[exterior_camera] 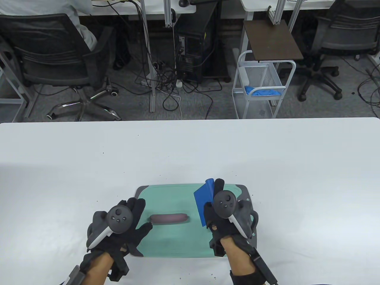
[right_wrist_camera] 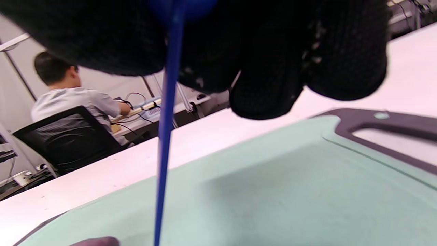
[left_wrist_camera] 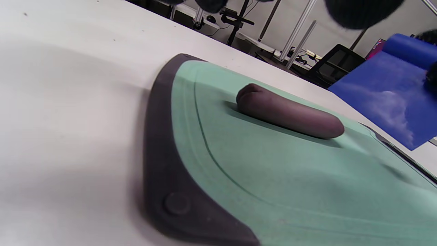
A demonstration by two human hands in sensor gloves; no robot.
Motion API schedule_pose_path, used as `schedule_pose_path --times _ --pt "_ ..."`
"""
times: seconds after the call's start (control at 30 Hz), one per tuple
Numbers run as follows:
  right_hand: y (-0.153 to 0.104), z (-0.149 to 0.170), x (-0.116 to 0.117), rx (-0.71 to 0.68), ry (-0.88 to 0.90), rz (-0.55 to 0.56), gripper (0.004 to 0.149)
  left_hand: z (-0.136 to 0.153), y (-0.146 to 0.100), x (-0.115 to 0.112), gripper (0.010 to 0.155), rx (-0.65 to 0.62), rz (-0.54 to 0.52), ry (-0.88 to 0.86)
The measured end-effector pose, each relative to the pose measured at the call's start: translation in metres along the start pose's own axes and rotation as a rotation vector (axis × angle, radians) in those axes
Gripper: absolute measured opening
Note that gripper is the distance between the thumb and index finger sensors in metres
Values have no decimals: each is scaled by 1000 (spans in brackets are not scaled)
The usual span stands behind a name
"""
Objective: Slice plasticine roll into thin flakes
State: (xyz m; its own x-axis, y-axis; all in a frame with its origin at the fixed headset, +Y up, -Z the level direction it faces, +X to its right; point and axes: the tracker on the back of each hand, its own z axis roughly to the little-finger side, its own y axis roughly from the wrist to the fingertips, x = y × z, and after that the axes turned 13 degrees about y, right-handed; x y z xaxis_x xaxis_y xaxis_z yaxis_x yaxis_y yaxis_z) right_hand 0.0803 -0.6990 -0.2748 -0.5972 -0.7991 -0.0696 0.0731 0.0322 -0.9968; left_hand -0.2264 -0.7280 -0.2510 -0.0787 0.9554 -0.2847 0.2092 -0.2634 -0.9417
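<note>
On the near half of the white worktop (exterior_camera: 190, 148) lies a green cutting board (exterior_camera: 178, 237) with a dark grey rim, and the brownish-purple plasticine roll (exterior_camera: 169, 219) rests lengthwise near the board's middle, whole and uncut.

From the table view, the left hand (exterior_camera: 124, 225) sits over the board's left end with its fingers spread flat and apart; the thumb tip reaches toward the roll's left end, very close to it, though whether it touches cannot be told. This hand holds nothing. The right hand (exterior_camera: 225, 213) hovers over the board's right side, fingers curled together around the top of a blue scraper (exterior_camera: 204, 202), whose flat blade hangs down and to the left of the hand, just beside the roll's right end but apart from it.

The left wrist view shows what the overhead camera does not: the roll (left_wrist_camera: 290, 114) seen from low down, with a rounded end and a smooth surface, lying fully on the green board (left_wrist_camera: 273, 177), and the scraper (left_wrist_camera: 389, 99) as a broad blue sheet raised above the board's far side.

The right wrist view shows the scraper (right_wrist_camera: 165, 136) edge-on as a thin blue line running down from the bunched gloved fingers (right_wrist_camera: 266, 85), which press together on its upper part. Its lower end leaves the picture, so contact with the board (right_wrist_camera: 273, 198) cannot be judged. The board's grey handle cut-out (right_wrist_camera: 385, 130) appears at the right.
</note>
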Motion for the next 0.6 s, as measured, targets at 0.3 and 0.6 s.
schedule_pose_path --times 0.3,0.6 --pt "-16 -42 12 -32 -19 64 82 -42 16 2 73 -116 -59 145" --pt "-29 -57 29 -76 -82 68 80 -75 43 -5 58 -233 -150 329"
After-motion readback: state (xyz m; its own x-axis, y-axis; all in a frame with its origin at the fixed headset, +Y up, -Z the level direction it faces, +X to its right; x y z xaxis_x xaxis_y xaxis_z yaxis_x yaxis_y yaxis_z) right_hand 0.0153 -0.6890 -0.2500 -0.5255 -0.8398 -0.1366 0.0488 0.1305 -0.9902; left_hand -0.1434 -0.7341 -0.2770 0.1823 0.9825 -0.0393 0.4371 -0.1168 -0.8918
